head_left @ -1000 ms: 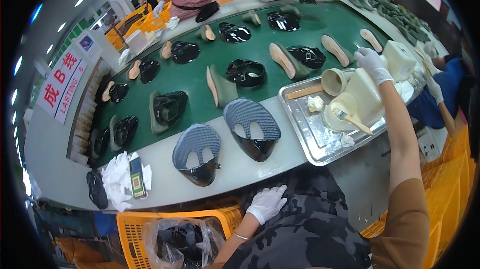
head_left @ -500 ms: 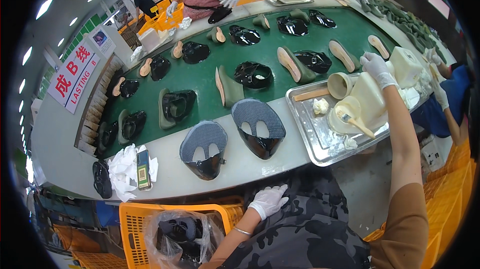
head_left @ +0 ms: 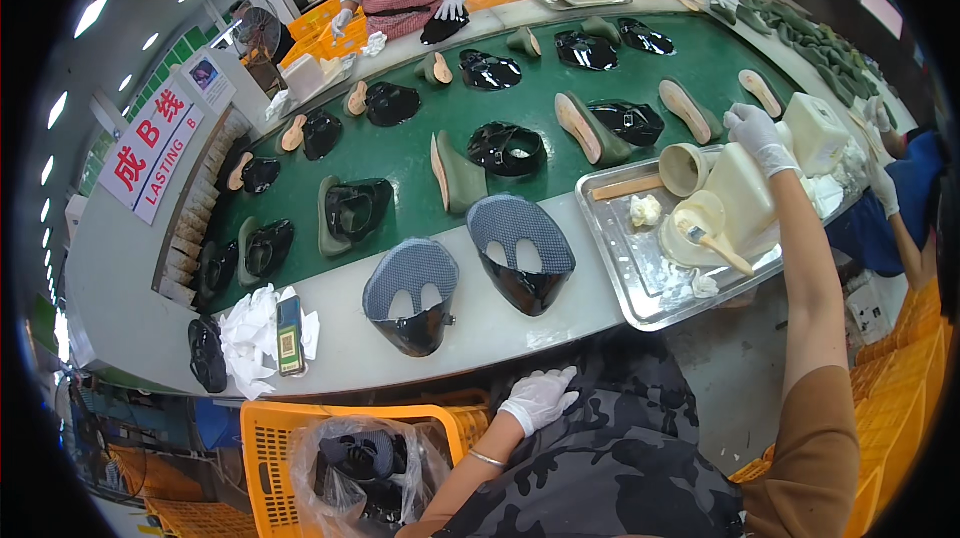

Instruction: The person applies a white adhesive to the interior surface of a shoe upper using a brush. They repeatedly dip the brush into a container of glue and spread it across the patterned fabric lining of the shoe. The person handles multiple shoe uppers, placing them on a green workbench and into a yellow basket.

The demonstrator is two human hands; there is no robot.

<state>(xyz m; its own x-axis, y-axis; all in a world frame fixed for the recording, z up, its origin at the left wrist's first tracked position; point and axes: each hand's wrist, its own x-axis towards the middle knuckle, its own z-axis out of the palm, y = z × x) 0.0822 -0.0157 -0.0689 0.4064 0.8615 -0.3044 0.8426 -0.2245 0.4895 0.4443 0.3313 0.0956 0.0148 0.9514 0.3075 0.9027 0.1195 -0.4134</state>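
Note:
My left hand (head_left: pixel 540 402), in a white glove, lies on my camouflage-patterned lap with its fingers stretched out and nothing in it. My right hand (head_left: pixel 762 140), also gloved, has its fingers curled over the top of a cream plastic jug (head_left: pixel 742 188); the grip is partly hidden. The jug stands on a metal tray (head_left: pixel 640 300), beside a round tub (head_left: pixel 690 248) with a brush (head_left: pixel 722 250) resting in it. Left of the tray, two black glossy shoe uppers (head_left: pixel 412 303) with grey checked lining lie on the white table edge.
Shoe uppers and green wedge soles (head_left: pixel 458 178) stand on the green belt (head_left: pixel 410 143). A phone (head_left: pixel 289 336) rests on white paper (head_left: pixel 248 333) at left. Below is an orange crate (head_left: pixel 268 468) with bagged uppers. Co-workers stand across the belt and at right.
The view has shifted slightly. Across the belt, the co-worker in the checked apron has lowered a gloved hand onto a black upper. My hands keep their places.

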